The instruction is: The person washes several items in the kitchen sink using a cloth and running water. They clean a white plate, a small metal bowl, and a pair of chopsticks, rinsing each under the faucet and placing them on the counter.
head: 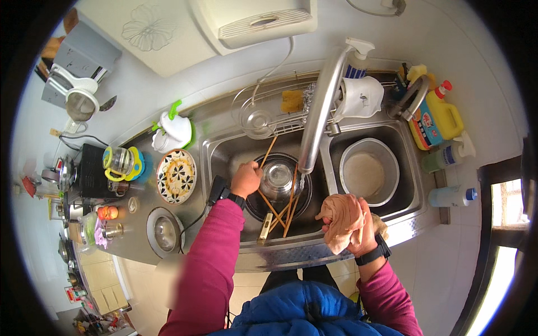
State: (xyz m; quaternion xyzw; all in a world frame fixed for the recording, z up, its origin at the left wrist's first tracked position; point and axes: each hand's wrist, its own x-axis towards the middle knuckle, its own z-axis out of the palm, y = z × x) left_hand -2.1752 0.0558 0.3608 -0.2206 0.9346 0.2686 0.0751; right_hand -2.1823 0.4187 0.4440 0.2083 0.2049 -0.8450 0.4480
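Observation:
My left hand is closed around a wooden chopstick that sticks up above the left sink basin. A pinkish-brown cloth is bunched in my right hand, over the front edge of the sink. Between my hands, a metal bowl sits on a dark round pan in the left basin. Several chopsticks lie crossed over the pan's front and right side. A yellowish-handled utensil leans at the basin's front edge. Water runs from the steel faucet above.
A large metal pot with cloudy contents fills the right basin. Left of the sink are a patterned plate and a white-rimmed bowl. Behind stands a wire rack with a sponge. Detergent bottles line the right side.

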